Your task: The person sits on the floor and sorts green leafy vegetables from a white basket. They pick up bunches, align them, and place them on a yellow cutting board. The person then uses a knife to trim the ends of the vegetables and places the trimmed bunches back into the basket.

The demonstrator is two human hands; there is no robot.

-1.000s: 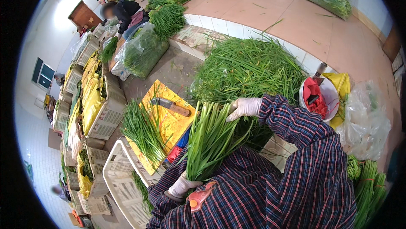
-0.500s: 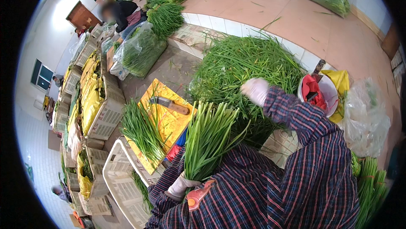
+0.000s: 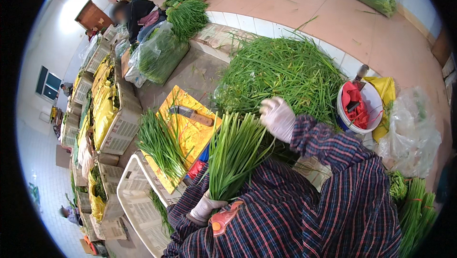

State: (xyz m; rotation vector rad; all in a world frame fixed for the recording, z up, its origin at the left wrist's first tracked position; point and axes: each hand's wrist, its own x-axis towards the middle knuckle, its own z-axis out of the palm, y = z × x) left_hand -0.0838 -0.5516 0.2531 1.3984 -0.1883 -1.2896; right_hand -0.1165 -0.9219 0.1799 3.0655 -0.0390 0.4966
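Note:
My gloved left hand (image 3: 208, 208) is closed round the lower part of a bunch of green chives (image 3: 233, 160), held upright against my lap. My gloved right hand (image 3: 278, 119) is beside the top of that bunch, its fingers curled in; whether anything is between them I cannot make out. Beyond it spreads a big loose heap of chives (image 3: 281, 74). To the left a tilted yellow board (image 3: 199, 136) carries a knife (image 3: 197, 116) with a wooden handle and a smaller pile of chives (image 3: 159, 146).
A white plastic crate (image 3: 124, 189) stands beside the board. On the right are a white bucket (image 3: 376, 103) with red stuff inside, a clear plastic bag (image 3: 414, 139) and tied green bundles (image 3: 416, 215). Stacked crates (image 3: 124, 127) line the left; a co-worker (image 3: 140, 15) bends beyond.
My right hand has moved left and a little down, from over the heap toward the top of the held bunch. My left hand keeps its hold on the chives.

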